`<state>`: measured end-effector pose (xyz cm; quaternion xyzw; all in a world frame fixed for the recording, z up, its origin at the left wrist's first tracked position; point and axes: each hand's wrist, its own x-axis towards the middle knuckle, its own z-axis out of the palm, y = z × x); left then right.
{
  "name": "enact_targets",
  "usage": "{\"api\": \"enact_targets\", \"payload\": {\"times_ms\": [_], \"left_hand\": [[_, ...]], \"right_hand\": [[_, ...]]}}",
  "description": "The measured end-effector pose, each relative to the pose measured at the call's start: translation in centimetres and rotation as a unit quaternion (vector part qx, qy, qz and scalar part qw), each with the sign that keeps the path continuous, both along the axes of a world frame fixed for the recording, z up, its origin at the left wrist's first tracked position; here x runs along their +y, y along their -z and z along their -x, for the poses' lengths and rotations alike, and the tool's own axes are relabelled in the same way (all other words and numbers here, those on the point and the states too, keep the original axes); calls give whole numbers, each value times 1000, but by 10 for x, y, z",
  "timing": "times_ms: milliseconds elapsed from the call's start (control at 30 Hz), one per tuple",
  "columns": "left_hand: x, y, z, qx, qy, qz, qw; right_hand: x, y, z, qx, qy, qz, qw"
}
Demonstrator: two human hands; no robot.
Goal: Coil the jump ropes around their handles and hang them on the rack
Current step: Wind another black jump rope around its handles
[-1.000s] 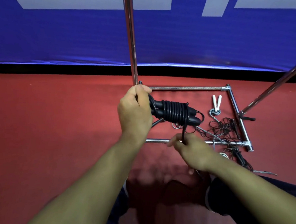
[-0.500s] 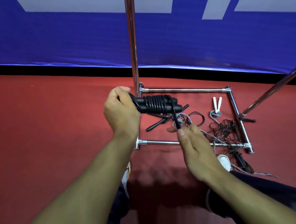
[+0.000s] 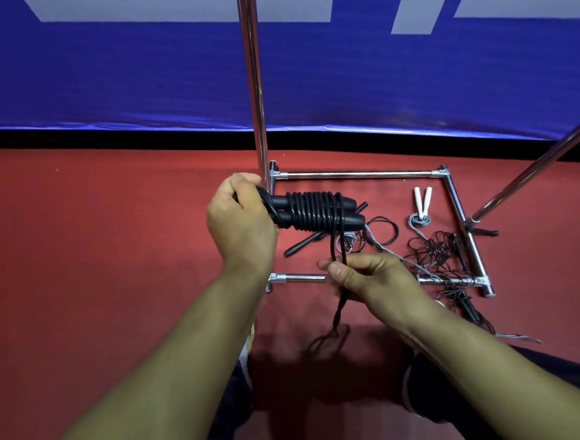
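My left hand (image 3: 239,226) grips the near ends of two black jump-rope handles (image 3: 315,211) held level, with black rope coiled tightly round their middle. From the coil a doubled strand of black rope (image 3: 339,250) drops down into my right hand (image 3: 371,279), which pinches it between thumb and fingers. Below that hand the strand hangs twisted and ends in a small loop (image 3: 328,341). The chrome rack base (image 3: 357,174) lies on the red floor just behind, its upright pole (image 3: 254,85) rising beside my left hand.
Inside the rack base lie a white-handled rope (image 3: 422,201), a loose black handle (image 3: 304,243) and a tangle of thin black and grey ropes (image 3: 434,247). A slanted chrome pole (image 3: 535,171) rises at the right. A blue banner wall (image 3: 100,78) stands behind. My knees are below.
The coiled handles have shifted slightly right and lower again. My right hand slid down the strand, and the rope's free end now hangs twisted below it.
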<state>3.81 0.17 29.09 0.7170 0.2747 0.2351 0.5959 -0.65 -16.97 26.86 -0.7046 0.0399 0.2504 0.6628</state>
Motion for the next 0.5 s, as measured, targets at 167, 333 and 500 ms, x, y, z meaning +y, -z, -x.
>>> {"api": "enact_targets", "payload": {"times_ms": [167, 333, 500], "left_hand": [[-8, -1, 7, 54, 146, 49, 987], [-2, 0, 8, 96, 252, 9, 963], [-1, -4, 10, 110, 281, -19, 953]], "right_hand": [[-19, 3, -13, -255, -64, 252, 931], [-35, -2, -19, -379, 24, 352, 856], [-51, -9, -26, -385, 74, 327, 860]]}}
